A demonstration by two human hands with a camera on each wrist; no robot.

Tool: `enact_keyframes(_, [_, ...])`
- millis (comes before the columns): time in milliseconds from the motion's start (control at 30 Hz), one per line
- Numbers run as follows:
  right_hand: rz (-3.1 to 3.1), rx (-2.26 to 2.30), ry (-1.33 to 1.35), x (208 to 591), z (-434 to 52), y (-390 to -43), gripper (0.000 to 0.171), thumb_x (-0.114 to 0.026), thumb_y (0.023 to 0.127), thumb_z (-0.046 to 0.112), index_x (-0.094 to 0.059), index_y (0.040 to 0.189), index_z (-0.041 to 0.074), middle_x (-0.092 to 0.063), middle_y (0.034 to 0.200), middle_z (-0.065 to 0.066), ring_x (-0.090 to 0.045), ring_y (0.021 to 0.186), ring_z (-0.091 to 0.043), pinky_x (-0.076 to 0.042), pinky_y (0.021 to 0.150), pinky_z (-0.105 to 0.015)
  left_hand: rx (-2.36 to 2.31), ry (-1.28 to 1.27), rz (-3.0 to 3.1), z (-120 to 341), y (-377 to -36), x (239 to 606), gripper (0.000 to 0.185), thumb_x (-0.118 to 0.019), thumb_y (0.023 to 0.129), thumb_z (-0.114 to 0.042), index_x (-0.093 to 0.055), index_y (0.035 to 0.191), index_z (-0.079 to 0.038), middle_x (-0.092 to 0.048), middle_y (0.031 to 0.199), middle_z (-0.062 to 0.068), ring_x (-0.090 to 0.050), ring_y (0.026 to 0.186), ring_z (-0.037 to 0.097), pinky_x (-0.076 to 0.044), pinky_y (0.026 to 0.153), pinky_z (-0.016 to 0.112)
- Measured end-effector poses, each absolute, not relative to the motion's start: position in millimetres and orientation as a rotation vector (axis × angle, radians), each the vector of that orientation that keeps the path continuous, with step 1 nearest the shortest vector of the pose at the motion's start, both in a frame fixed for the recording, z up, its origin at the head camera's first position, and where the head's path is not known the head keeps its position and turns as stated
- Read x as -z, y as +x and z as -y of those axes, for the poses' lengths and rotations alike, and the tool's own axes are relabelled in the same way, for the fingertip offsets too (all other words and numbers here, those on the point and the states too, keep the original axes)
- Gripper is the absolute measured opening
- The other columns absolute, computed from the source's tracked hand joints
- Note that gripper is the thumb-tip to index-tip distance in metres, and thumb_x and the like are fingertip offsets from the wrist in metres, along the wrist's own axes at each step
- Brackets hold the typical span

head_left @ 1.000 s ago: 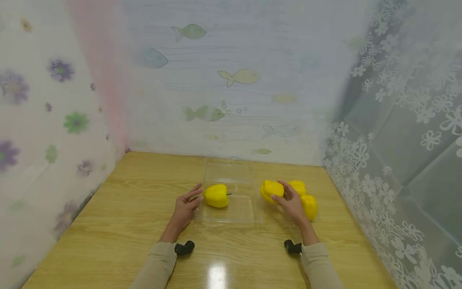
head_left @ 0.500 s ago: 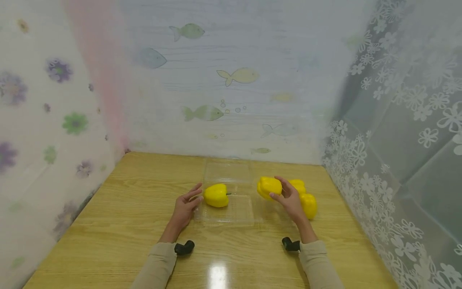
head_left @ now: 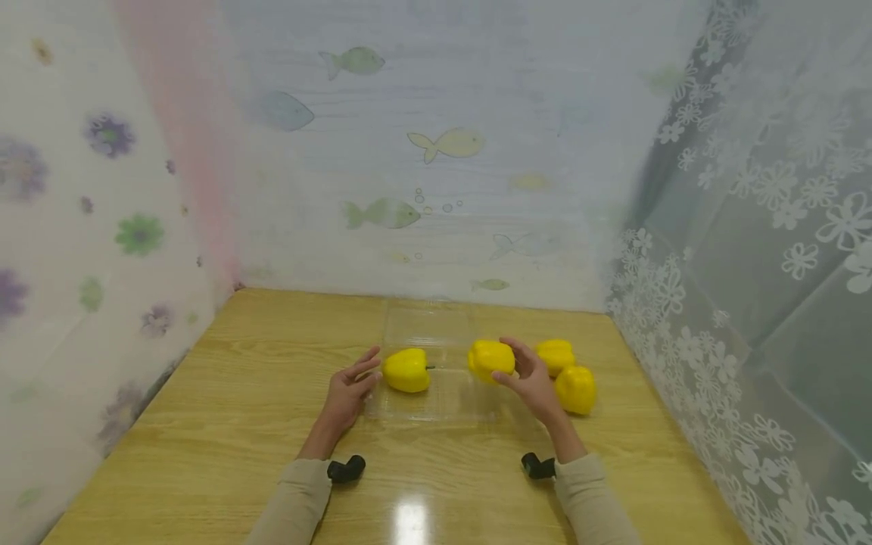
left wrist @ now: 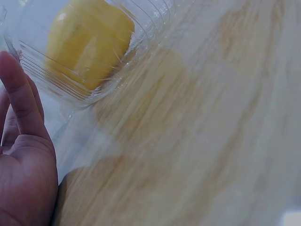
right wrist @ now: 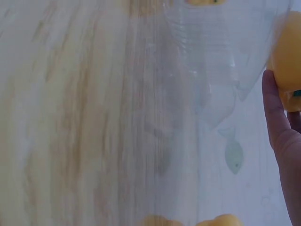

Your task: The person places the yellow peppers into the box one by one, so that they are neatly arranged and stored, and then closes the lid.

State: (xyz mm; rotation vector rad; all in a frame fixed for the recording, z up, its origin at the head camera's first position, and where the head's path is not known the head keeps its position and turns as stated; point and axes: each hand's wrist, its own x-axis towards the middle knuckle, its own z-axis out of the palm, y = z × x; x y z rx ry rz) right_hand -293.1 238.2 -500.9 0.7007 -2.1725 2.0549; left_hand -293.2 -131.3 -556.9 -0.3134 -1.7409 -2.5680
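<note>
Head view: right hand [head_left: 527,378] grips yellow bell pepper [head_left: 489,359] over clear plastic clamshell tray [head_left: 443,405]; left hand [head_left: 349,392] relaxed, fingers straight, beside tray w/ 2nd yellow pepper [head_left: 406,370].

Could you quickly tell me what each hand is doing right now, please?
Left hand: open, fingers straight beside the clear plastic tray.
Right hand: gripping a yellow pepper.

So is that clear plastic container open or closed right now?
Open. The clear container has its lid folded back flat on the table, and one yellow pepper sits uncovered inside.
</note>
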Motion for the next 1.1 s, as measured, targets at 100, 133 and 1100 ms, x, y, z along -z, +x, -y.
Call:
enact_keyframes(100, [2.145, -2.058, 0.744, 502.3, -235.1, -293.3, 0.062, -0.072, 0.093, 0.001, -0.044, 0.149, 0.0, -0.05, 0.148, -0.022, -0.059, 0.123, -0.011, -0.05, 0.099, -0.024, 2.562, -0.304, 1.744, 130.0, -293.5, 556.6, 0.051, -0.066, 0.096, 0.004, -0.043, 0.137, 0.026, -0.039, 0.16, 0.019, -0.059, 0.083, 0.003, -0.042, 0.054, 0.015])
enact_keyframes(133, [2.135, -2.057, 0.763, 502.7, -233.9, -293.6, 0.062, -0.071, 0.094, 0.001, -0.044, 0.149, -0.001, -0.051, 0.147, -0.022, -0.059, 0.123, -0.012, -0.05, 0.1, -0.024, 2.562, -0.301, 1.744, 129.9, -293.6, 557.0, 0.051, -0.065, 0.096, 0.004, -0.043, 0.137, 0.026, -0.04, 0.16, 0.018, -0.058, 0.082, 0.003, -0.042, 0.054, 0.015])
enact_keyframes(1100, [2.357, -1.864, 0.713, 497.9, -207.5, -306.6, 0.061, -0.072, 0.094, 0.003, -0.047, 0.149, 0.005, -0.054, 0.143, -0.024, -0.058, 0.124, -0.03, -0.052, 0.1, -0.036, 2.561, -0.337, 1.727, 132.4, -298.6, 560.6, 0.049, -0.065, 0.096, 0.006, -0.045, 0.135, 0.026, -0.036, 0.16, 0.023, -0.058, 0.081, 0.002, -0.043, 0.052, 0.014])
